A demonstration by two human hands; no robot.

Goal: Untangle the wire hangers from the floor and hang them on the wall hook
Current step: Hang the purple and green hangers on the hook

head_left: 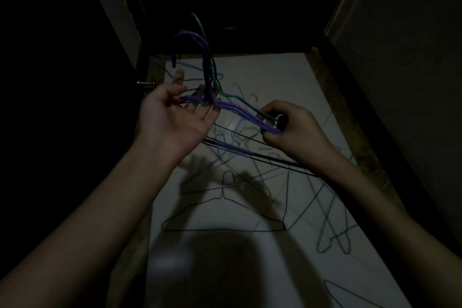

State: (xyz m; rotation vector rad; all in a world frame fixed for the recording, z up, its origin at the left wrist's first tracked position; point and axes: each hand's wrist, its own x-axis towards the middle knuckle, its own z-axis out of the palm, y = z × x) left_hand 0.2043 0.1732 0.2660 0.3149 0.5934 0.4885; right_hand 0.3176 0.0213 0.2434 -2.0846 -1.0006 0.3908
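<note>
A bunch of purple and teal wire hangers is held in the air over the floor, hooks pointing up. My right hand grips the shoulder wires of the bunch at its right side. My left hand is palm up with fingers spread beneath the hanger necks, the fingertips touching the wires. Several more thin wire hangers lie scattered and overlapping on the pale floor below. No wall hook is visible in this dark view.
A dark door or wall with a small metal knob stands on the left. Another wall runs along the right. A dark doorway lies ahead. One more hanger lies at the lower right.
</note>
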